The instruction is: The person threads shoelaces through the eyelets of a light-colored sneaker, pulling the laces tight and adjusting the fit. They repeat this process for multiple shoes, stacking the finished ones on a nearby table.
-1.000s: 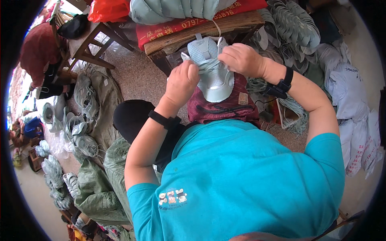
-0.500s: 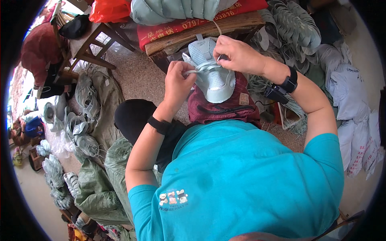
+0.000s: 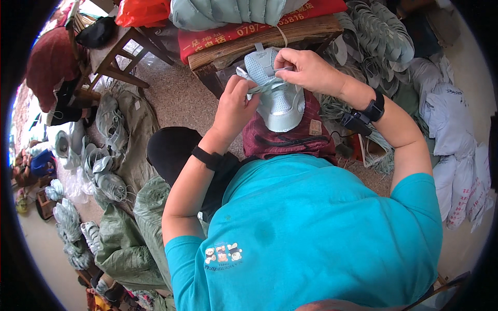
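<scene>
A pale grey-green mesh shoe upper (image 3: pixel 280 108) lies on a dark red cloth (image 3: pixel 288 140) over my lap, its toe toward me and its tongue (image 3: pixel 258 65) toward the wooden bench. Across its middle runs a flat shoelace (image 3: pixel 268 84) of the same pale colour. At the left edge of the upper, my left hand (image 3: pixel 234 103) pinches the lace between thumb and fingers. My right hand (image 3: pixel 307 71) is closed in a pinch on the lace at the upper's right side, beside the tongue. Fingertips partly hide the eyelet rows.
A wooden bench (image 3: pixel 270 37) with a red printed cloth and stacked grey-green uppers (image 3: pixel 228 13) stands just beyond. More uppers (image 3: pixel 381 36) and white sacks (image 3: pixel 446 119) are at the right. Shoes (image 3: pixel 111 122) and green sacks (image 3: pixel 127 243) lie left. A person in dark red (image 3: pixel 54 65) bends at the far left.
My left hand has shifted slightly right and in over the upper, its fingers curling closer. My right hand has turned a little, still pinching the lace. The person at far left has moved an arm.
</scene>
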Demonstrator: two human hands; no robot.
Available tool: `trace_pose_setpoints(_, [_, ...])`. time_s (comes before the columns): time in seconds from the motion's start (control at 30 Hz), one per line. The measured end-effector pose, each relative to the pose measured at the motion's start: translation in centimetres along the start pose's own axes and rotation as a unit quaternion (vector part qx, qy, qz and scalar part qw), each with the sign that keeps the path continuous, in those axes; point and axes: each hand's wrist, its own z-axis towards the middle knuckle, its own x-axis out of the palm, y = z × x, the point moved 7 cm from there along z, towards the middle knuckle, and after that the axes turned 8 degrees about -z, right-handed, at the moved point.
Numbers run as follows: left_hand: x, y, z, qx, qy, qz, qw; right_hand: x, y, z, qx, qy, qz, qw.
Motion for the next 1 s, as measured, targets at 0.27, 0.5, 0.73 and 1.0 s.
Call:
trace_pose_setpoints(0.27, [2.4,4.8,-2.2,-0.203,-0.112,-0.154,0.960,1.8,-2.9,-0.8,0.114,0.042,0.330,0.936])
trace_pose_setpoints(0.5, [2.3,4.6,-2.3,-0.245,-0.045,-0.300,0.921,-1.4,-3.6,-1.4,0.080,-0.006,0.330,0.940])
trace_pose_setpoints(0.73, [-0.1,4.0,-0.8,-0.194,-0.022,-0.220,0.956,-0.5,0.8,-1.8,-0.196,-0.032,-0.139,0.970])
trace_pose_setpoints(1.0, [-2.8,5.6,-2.4,-0.171,-0.077,-0.219,0.958,1.1,0.5,-3.6,-0.218,-0.158,-0.157,0.950])
